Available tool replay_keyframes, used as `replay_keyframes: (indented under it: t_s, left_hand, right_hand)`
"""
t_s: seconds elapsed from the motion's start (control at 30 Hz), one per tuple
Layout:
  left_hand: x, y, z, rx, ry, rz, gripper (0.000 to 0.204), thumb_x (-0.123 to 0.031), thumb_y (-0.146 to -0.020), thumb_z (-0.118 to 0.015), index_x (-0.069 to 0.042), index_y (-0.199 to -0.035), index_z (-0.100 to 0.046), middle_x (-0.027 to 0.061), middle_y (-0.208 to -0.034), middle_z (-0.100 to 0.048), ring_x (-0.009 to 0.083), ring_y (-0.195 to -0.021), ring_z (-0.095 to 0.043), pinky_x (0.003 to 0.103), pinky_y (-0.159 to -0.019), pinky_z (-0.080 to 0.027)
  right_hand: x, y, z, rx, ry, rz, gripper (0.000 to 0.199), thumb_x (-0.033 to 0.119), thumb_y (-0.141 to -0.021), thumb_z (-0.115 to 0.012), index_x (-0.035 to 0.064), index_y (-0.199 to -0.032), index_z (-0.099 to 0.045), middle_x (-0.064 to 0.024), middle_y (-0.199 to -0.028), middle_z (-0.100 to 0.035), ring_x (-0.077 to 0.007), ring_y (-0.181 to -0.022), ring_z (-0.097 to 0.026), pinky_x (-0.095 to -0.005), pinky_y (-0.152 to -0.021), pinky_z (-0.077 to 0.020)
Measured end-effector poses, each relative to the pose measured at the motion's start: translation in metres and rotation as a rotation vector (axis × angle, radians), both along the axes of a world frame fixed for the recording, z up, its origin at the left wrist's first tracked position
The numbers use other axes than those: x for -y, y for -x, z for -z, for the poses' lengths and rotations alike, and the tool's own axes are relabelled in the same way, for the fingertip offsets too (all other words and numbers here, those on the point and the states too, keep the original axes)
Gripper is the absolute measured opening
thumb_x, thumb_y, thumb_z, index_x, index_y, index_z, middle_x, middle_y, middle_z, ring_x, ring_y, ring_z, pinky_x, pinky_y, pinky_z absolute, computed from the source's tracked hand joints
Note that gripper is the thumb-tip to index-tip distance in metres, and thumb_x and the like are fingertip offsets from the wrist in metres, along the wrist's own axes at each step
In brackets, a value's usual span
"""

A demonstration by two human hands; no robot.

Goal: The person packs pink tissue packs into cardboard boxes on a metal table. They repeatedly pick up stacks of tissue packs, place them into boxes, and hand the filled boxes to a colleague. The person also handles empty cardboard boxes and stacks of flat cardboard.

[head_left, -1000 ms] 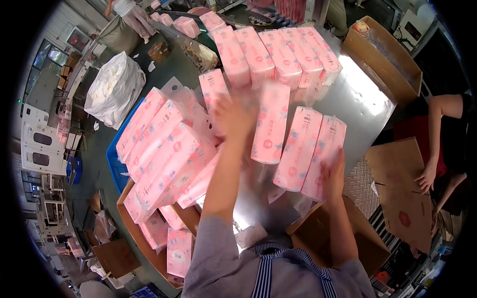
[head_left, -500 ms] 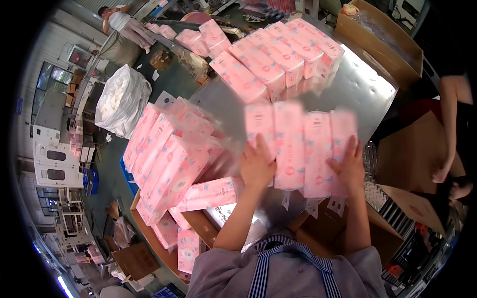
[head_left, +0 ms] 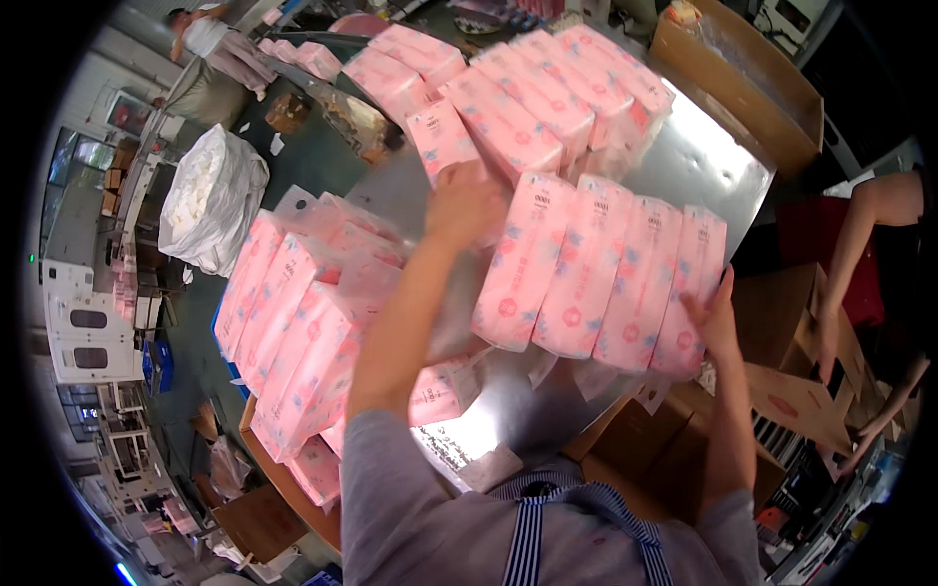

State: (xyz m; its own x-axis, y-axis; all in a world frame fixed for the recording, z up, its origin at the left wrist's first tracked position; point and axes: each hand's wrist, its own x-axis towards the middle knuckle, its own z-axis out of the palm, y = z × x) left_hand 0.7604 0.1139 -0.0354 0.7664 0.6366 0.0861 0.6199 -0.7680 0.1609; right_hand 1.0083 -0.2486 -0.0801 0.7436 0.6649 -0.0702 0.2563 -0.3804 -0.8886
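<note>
Soft pink tissue packs with blue flower prints lie on the metal table before me. My left hand (head_left: 466, 203) is closed on the near end of a single tissue pack (head_left: 442, 135), beside the far row. In front of me sits a side-by-side row of tissue packs (head_left: 604, 269). Against that row's right end rests my right hand (head_left: 716, 320), thumb over the outermost pack and fingers stretched along its side. Farther off stands another row of packs (head_left: 518, 112). At my left is a heap of bagged packs (head_left: 293, 327).
An open carton (head_left: 635, 444) is below the table's near edge; another carton (head_left: 738, 88) stands at the far right. A co-worker's arms (head_left: 850, 264) reach over cardboard on the right. A white sack (head_left: 210, 200) stands on the floor at left.
My left hand has left the near row and moved forward and left onto a single pack. The right hand stays at the row's right end. The row now sits tilted clockwise.
</note>
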Motion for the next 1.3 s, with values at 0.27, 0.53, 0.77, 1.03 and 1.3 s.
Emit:
replay_keyframes:
  t_s: [0.27, 0.53, 0.77, 1.03, 1.3]
  left_hand:
    - [-0.011, 0.059, 0.022, 0.526, 1.315, -0.631, 0.062, -0.054, -0.089, -0.051, -0.008, -0.131, -0.050, 0.0093, -0.129, -0.054, 0.0197, -0.104, -0.060, 0.032, -0.087, -0.049]
    - [0.019, 0.076, 0.051, 0.549, 1.788, -0.676, 0.071, -0.060, -0.087, -0.051, -0.006, -0.133, -0.047, 0.0105, -0.122, -0.059, 0.0201, -0.104, -0.061, 0.035, -0.090, -0.049]
    - [0.027, 0.075, 0.051, 0.607, 1.731, -0.525, 0.071, -0.057, -0.086, -0.054, -0.005, -0.133, -0.047, 0.0105, -0.123, -0.059, 0.0208, -0.106, -0.060, 0.034, -0.092, -0.048]
    - [0.065, 0.103, -0.080, 0.621, 1.538, -0.262, 0.064, -0.053, -0.093, -0.043, -0.005, -0.135, -0.044, 0.0105, -0.122, -0.058, 0.0221, -0.103, -0.062, 0.037, -0.088, -0.052]
    - [0.241, 0.090, -0.116, 0.458, 2.069, -0.550, 0.055, -0.046, -0.093, -0.049, -0.004, -0.126, -0.052, 0.0132, -0.116, -0.060, 0.0223, -0.096, -0.064, 0.037, -0.083, -0.055]
  right_hand:
    - [0.000, -0.047, 0.001, -0.885, 0.197, -0.258, 0.083, 0.050, -0.081, -0.066, 0.0021, -0.140, -0.033, -0.0091, -0.128, -0.052, -0.0205, -0.112, -0.054, -0.0353, -0.089, -0.0470]
    - [0.030, -0.021, -0.007, -1.031, 0.078, -0.106, 0.074, 0.050, -0.084, -0.060, 0.0028, -0.136, -0.038, -0.0127, -0.128, -0.052, -0.0231, -0.114, -0.053, -0.0390, -0.093, -0.0451]
    - [0.038, -0.007, -0.001, -1.030, -0.051, 0.056, 0.064, 0.042, -0.087, -0.057, 0.0025, -0.134, -0.041, -0.0156, -0.124, -0.055, -0.0257, -0.110, -0.056, -0.0400, -0.094, -0.0456]
    - [0.076, 0.012, -0.135, -1.183, -0.190, -0.076, 0.061, 0.045, -0.089, -0.056, 0.0023, -0.131, -0.046, -0.0138, -0.125, -0.057, -0.0236, -0.110, -0.057, -0.0381, -0.098, -0.0442]
    - [0.354, 0.006, -0.182, -1.058, 0.239, -0.118, 0.065, 0.053, -0.090, -0.052, 0.0008, -0.130, -0.048, -0.0100, -0.120, -0.059, -0.0175, -0.105, -0.057, -0.0325, -0.095, -0.0444]
